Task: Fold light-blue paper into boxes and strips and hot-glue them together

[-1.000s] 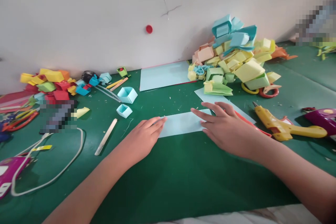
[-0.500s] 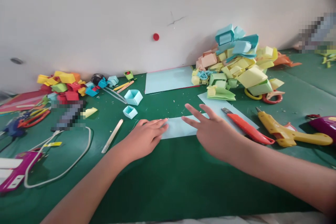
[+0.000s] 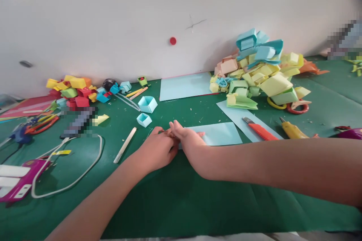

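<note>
A light blue paper strip (image 3: 222,134) lies flat on the green table, its left end under both hands. My left hand (image 3: 158,148) rests palm down on that end, fingers laid out and partly covered by the other hand. My right hand (image 3: 194,145) presses on the strip right beside it, its fingers stretched and overlapping the left fingertips. Neither hand grasps anything that I can see. Just behind my left hand stand a small blue folded-paper box (image 3: 144,120) and a larger one (image 3: 147,104). A pale flat stick (image 3: 125,145) lies left of my left hand.
A red utility knife (image 3: 260,128) lies on another blue sheet (image 3: 226,110) at right, near a yellow glue gun (image 3: 294,130). Folded paper pieces (image 3: 260,71) are heaped behind. At left are a pixelated phone-like object (image 3: 79,122), a white cable (image 3: 100,154) and a purple device (image 3: 25,180).
My right hand has moved left across the strip, from above its right part to against my left hand. More of the strip's right end now shows. The view has shifted slightly.
</note>
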Available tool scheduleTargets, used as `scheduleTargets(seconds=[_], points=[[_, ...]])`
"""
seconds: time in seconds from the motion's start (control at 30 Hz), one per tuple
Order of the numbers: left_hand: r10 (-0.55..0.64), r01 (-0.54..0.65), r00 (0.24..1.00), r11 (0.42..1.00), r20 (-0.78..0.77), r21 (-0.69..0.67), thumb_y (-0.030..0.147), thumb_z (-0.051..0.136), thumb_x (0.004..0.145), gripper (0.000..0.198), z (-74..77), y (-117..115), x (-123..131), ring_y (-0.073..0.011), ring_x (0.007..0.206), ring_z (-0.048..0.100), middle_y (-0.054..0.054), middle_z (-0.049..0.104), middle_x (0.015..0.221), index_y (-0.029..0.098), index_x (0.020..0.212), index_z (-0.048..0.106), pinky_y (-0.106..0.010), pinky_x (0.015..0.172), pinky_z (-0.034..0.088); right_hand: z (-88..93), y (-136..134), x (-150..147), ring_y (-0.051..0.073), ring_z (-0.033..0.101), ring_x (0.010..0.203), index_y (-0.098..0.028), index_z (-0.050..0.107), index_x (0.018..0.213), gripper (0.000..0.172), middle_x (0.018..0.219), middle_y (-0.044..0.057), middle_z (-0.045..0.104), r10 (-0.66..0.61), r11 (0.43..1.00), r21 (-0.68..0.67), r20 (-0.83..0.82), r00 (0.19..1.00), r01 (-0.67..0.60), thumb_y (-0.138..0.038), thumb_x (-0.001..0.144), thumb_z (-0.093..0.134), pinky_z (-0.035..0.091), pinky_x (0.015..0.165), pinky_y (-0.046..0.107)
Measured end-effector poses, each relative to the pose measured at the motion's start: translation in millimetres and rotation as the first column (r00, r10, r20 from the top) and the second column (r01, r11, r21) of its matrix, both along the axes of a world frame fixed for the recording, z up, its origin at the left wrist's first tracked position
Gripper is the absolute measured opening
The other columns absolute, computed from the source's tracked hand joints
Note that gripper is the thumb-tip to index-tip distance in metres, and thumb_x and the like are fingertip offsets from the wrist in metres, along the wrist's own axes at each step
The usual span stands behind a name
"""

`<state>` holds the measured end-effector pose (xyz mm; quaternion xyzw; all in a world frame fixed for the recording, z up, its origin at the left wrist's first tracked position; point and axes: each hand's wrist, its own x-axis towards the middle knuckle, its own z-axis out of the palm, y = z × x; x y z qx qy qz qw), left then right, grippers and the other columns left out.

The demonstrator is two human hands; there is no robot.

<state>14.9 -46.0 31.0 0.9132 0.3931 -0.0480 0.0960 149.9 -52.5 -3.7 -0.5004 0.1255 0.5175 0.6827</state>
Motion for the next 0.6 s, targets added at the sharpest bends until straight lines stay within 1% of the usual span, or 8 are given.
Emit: scheduleTargets(seconds=[0.03,0.1,0.17,0.23,0.33,0.4,0.5,0.6], points=[[0.002,-0.002,1.000,1.000,-0.015,0.012,0.016,0.048,0.093,0.030,-0.2,-0.4,1.0,-0.0303,0.115,0.066,-0.008,0.077,0.115,0.024,0.097,0.076,-0.053,0.104,0.041,-2.9,-2.5,0.7,0.040,0.069,0.116,-0.038,0.079,0.081,0.030,0.080,0.003,0.077,0.173,0.976,0.133,0.017,0.985,-0.174,-0.041,0.068,0.053,0.054,0.085,0.068],[0.012,-0.009,0.999,0.998,-0.042,0.064,0.018,0.048,0.093,0.030,-2.0,-1.6,2.8,-0.0338,0.123,0.062,-0.011,0.077,0.115,0.023,0.100,0.077,-0.058,0.107,0.038,-11.3,-4.7,4.2,0.038,0.065,0.124,-0.038,0.079,0.085,0.030,0.084,0.002,0.078,0.445,0.797,0.381,0.153,0.882,-0.469,-0.045,0.068,0.055,0.049,0.096,0.070],[0.015,-0.006,0.997,0.992,-0.071,0.128,0.020,0.049,0.094,0.030,-4.8,-3.0,4.1,-0.0372,0.126,0.060,-0.014,0.076,0.119,0.022,0.102,0.078,-0.062,0.109,0.034,-24.1,-3.9,7.0,0.038,0.051,0.141,-0.043,0.079,0.094,0.037,0.096,0.000,0.080,0.538,0.511,0.527,0.420,0.731,-0.679,-0.052,0.062,0.062,0.037,0.110,0.071],[0.014,0.006,0.993,0.985,-0.114,0.175,0.022,0.051,0.093,0.030,-7.0,-4.2,4.8,-0.0382,0.123,0.062,-0.015,0.076,0.120,0.022,0.105,0.078,-0.064,0.110,0.032,-39.0,-1.9,4.5,0.038,0.040,0.149,-0.051,0.078,0.090,0.040,0.102,-0.005,0.081,0.508,0.385,0.598,0.499,0.702,-0.704,-0.059,0.052,0.068,0.023,0.120,0.066],[0.007,0.028,0.986,0.979,-0.167,0.204,0.021,0.055,0.090,0.034,-7.5,-4.6,4.8,-0.0365,0.122,0.062,-0.012,0.078,0.115,0.027,0.116,0.076,-0.064,0.111,0.030,-55.1,-0.7,-10.7,0.035,0.041,0.148,-0.052,0.074,0.061,0.023,0.087,-0.011,0.080,0.394,0.424,0.798,0.264,0.880,-0.429,-0.069,0.052,0.060,0.021,0.117,0.060],[0.010,0.021,0.988,0.978,-0.152,0.206,0.022,0.056,0.089,0.039,-6.6,-3.9,4.4,-0.0358,0.122,0.062,-0.011,0.079,0.112,0.030,0.123,0.074,-0.065,0.112,0.029,-57.4,-1.8,-22.3,0.034,0.054,0.138,-0.050,0.070,0.053,0.030,0.082,-0.012,0.080,0.318,0.554,0.788,0.099,0.943,-0.269,-0.070,0.057,0.048,0.027,0.110,0.062],[0.030,-0.009,0.994,0.982,-0.106,0.190,0.022,0.055,0.091,0.042,-6.1,-2.9,3.8,-0.0367,0.128,0.059,-0.012,0.079,0.111,0.030,0.128,0.071,-0.069,0.114,0.024,-52.5,-4.7,-28.0,0.035,0.061,0.132,-0.045,0.075,0.075,0.047,0.089,-0.005,0.081,0.293,0.723,0.588,0.213,0.932,-0.362,-0.066,0.058,0.038,0.036,0.102,0.070],[0.044,-0.029,0.996,0.984,-0.080,0.174,0.022,0.052,0.093,0.041,-7.7,-2.5,2.9,-0.0388,0.134,0.055,-0.013,0.076,0.120,0.030,0.129,0.071,-0.073,0.114,0.020,-49.8,-7.1,-17.6,0.036,0.052,0.141,-0.048,0.075,0.096,0.056,0.102,-0.002,0.080,0.354,0.583,0.482,0.573,0.739,-0.654,-0.063,0.052,0.043,0.040,0.101,0.071]])
